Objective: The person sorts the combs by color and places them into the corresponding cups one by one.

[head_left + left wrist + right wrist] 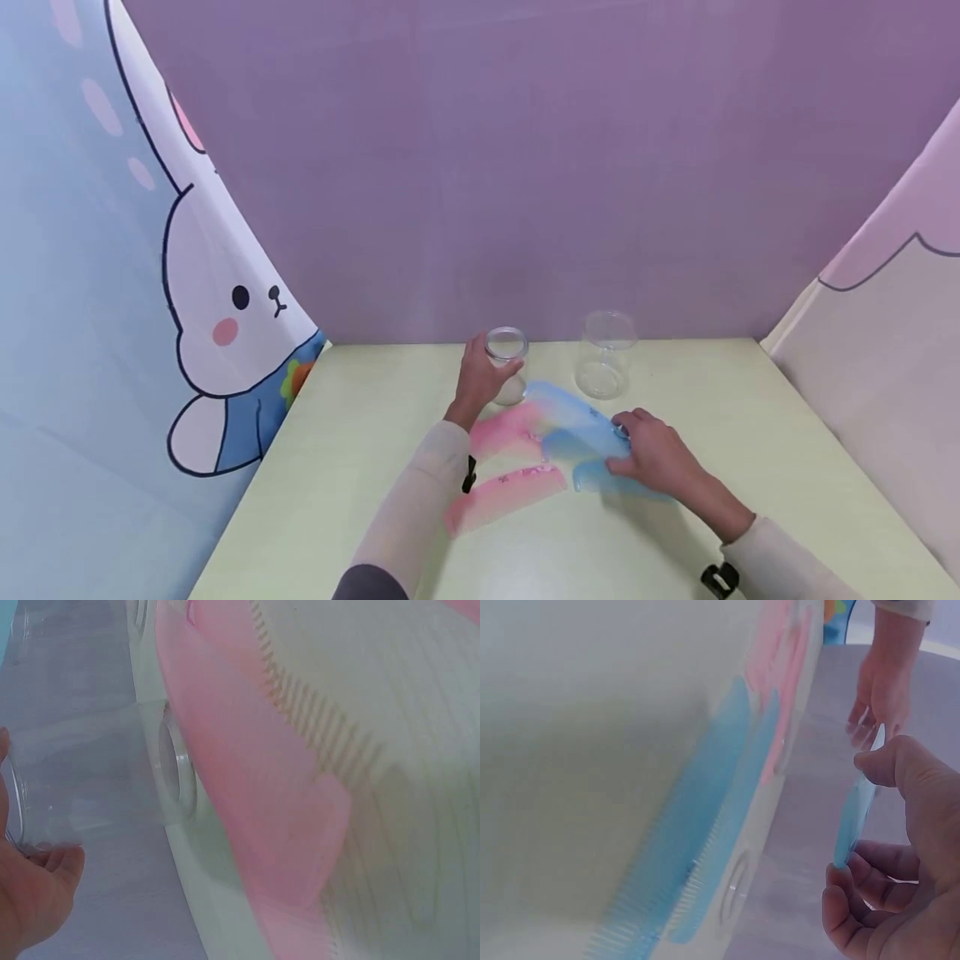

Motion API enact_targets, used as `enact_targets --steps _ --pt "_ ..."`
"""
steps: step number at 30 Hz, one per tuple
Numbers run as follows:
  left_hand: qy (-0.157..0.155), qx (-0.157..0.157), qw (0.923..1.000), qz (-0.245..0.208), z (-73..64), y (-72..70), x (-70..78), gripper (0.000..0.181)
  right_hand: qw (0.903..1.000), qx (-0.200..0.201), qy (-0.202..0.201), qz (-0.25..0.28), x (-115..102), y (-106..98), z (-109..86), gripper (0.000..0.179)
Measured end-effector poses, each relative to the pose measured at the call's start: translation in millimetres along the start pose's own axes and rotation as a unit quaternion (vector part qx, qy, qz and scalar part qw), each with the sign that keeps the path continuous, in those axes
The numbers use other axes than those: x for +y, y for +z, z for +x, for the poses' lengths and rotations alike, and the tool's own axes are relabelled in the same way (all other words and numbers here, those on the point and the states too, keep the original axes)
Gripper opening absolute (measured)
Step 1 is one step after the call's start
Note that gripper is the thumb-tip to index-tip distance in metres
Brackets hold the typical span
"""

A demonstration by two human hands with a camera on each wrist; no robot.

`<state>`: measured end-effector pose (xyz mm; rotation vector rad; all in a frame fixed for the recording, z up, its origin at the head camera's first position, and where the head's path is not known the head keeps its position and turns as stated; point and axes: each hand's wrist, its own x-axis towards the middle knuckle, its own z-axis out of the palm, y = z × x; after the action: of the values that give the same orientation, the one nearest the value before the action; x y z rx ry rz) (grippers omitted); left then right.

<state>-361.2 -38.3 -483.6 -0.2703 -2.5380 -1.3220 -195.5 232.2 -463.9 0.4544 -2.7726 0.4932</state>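
Note:
My left hand (483,375) grips a clear jar (90,780) near its rim, thumb on one side and fingers on the other. The jar stands at the back of the table. In my right hand (656,450) a translucent blue comb (859,806) is pinched between thumb and fingers, raised above the table and seen edge-on in the right wrist view. Two more blue combs (697,802) lie under and beside it. Pink combs lie to the left: one nearer the front (506,498), another pink comb (506,429) just in front of the jar.
A second clear jar (602,379) stands at the back, right of the first. Behind the pale yellow table (360,450) rises a purple backdrop (525,167). A rabbit-print cloth (210,333) hangs at left, a pale cloth (885,350) at right.

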Motion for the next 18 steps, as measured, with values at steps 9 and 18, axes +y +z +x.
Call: enact_targets --steps 9,18 --pt "0.003 -0.002 1.0000 -0.004 -3.3 1.2 -3.7 0.080 0.9999 -0.012 0.005 -0.002 4 -6 28.0 0.050" --pt "-0.012 -0.012 0.9998 -0.011 -0.5 0.5 -2.5 0.084 0.9994 -0.024 0.022 -0.006 4 -13 64.1 0.050"
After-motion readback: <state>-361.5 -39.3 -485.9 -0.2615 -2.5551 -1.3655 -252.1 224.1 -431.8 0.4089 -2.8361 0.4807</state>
